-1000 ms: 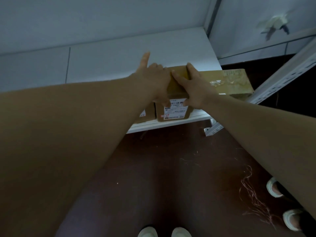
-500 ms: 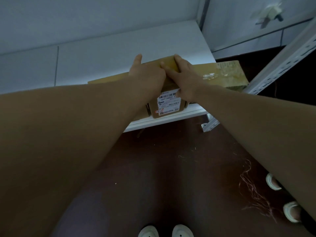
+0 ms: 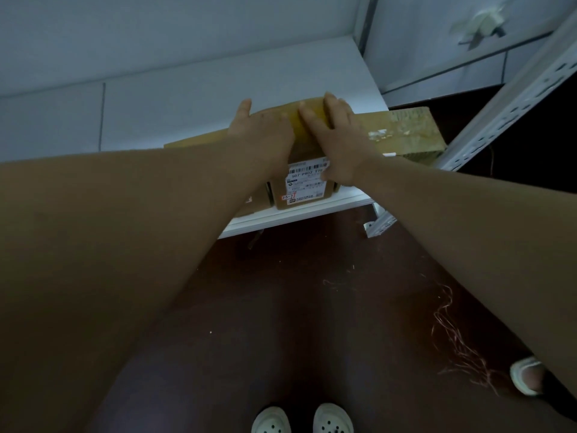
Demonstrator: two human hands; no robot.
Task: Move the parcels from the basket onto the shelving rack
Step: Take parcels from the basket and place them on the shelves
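Head view. The person stands facing a white shelf board (image 3: 218, 98) of the shelving rack, which fills the field from 10 to 1 o'clock. A labelled parcel (image 3: 307, 189), a brown carton with a barcode sticker on its near face and yellow tape along its top, sits at 12 o'clock on the front edge of the board. The left hand (image 3: 262, 135) lies flat on the top of this carton at its 9 o'clock side, fingers stretched toward the far edge. The right hand (image 3: 337, 142) lies on the same top at its 3 o'clock side, fingers extended and slightly spread, the heel of the hand over the upper corner of the sticker. Neither hand visibly wraps the carton; whether the fingertips hook over the far edge cannot be told. A second parcel (image 3: 406, 132) lies just beside the labelled one at 3 o'clock, and a third parcel (image 3: 193, 142) at 9 o'clock is mostly hidden by the left forearm. A perforated rack upright (image 3: 515, 98) slants across at 2 o'clock. On the dark floor (image 3: 296, 307), white shoes (image 3: 271, 421) appear at 6 o'clock, another shoe (image 3: 527, 379) at 4 o'clock, with loose strands (image 3: 452, 332) near it.
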